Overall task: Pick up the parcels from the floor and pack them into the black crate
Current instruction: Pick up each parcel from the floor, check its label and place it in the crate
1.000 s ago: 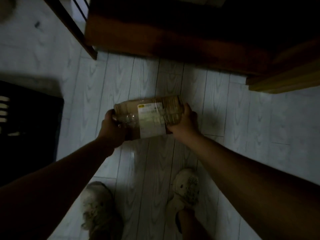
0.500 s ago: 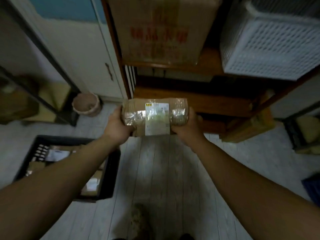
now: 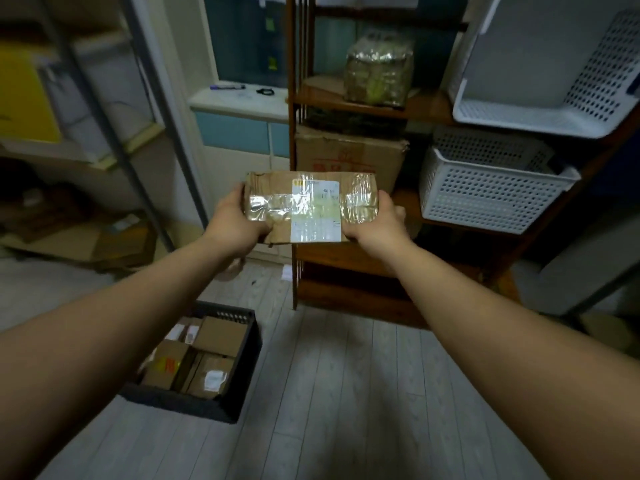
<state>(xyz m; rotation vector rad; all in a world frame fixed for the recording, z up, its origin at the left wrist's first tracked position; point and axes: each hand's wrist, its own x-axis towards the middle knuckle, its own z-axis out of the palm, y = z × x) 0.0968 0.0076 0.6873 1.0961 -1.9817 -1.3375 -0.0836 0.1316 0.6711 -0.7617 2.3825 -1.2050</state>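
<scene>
I hold a brown cardboard parcel [image 3: 308, 206] wrapped in clear tape, with a white label on its face, out in front of me at chest height. My left hand [image 3: 235, 223] grips its left end and my right hand [image 3: 374, 223] grips its right end. The black crate [image 3: 242, 386] sits on the floor at the lower left, below my left forearm. Several brown parcels [image 3: 218, 336] lie packed inside it, some with white labels. My left arm hides the crate's left side.
A wooden shelf unit [image 3: 346, 102] stands straight ahead with a cardboard box [image 3: 346, 154], a wrapped bundle and white perforated baskets [image 3: 485, 188]. A metal rack [image 3: 104, 109] with flat cardboard stands at the left. Grey plank floor [image 3: 346, 393] spreads below.
The parcel has been lifted from the floor to chest height with both hands. My view has tilted up from the floor to the shelves, and the crate has come into view.
</scene>
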